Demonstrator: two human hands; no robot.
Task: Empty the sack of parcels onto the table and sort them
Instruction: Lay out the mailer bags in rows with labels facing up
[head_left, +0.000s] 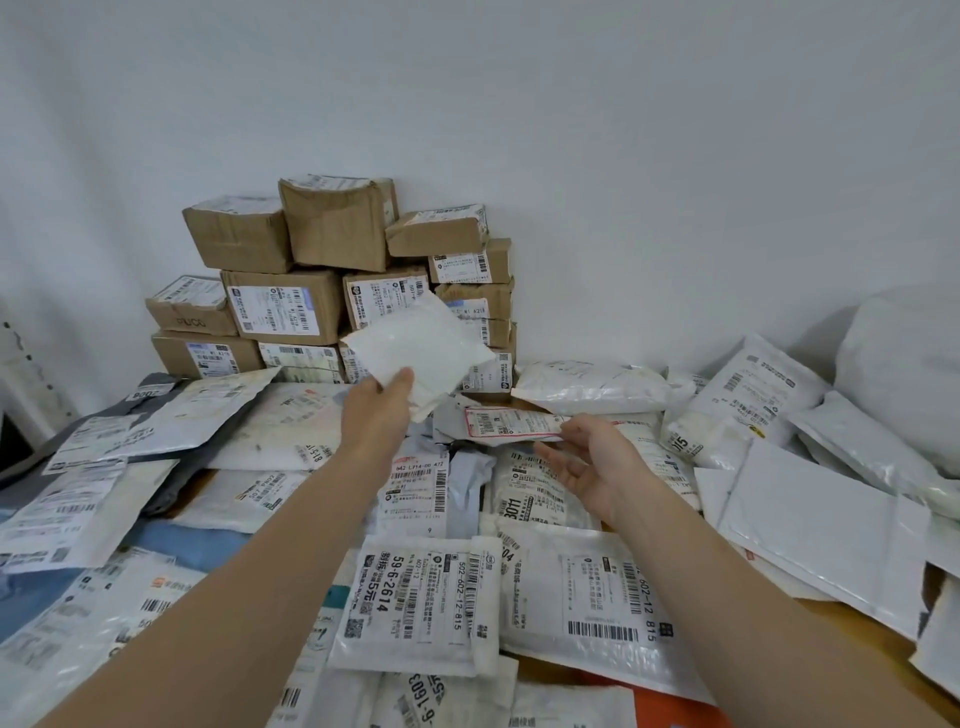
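flat mailers (415, 597) are lying overlapped in the bottom of the frame, white and grey plastic ones with barcode labels facing up, too many and too layered for an exact count. two bare forearms are reaching up over them from the bottom edge. wooden table (852, 623) is showing through only in small gaps at lower right.

at mid-frame the right hand (592, 467) is hovering palm up with its fingers loosely spread and holding nothing; its fingertips are sitting just beside one red-bordered parcel (511, 423), and it is not clear whether they are touching it. left of it, the left hand (382, 410) is pinching one white padded mailer (421, 343) by its lower corner, thumb on top, and is holding it tilted above the pile, in front of the boxes.

behind it, about a dozen cardboard boxes (332, 228) are standing stacked in three rough tiers at centre left, against the wall, most with white labels showing. at the far right edge one bulky white bag (904, 374) is leaning against the wall, with more white mailers lying below it. plain white wall (571, 130) is filling the whole upper half of the frame.
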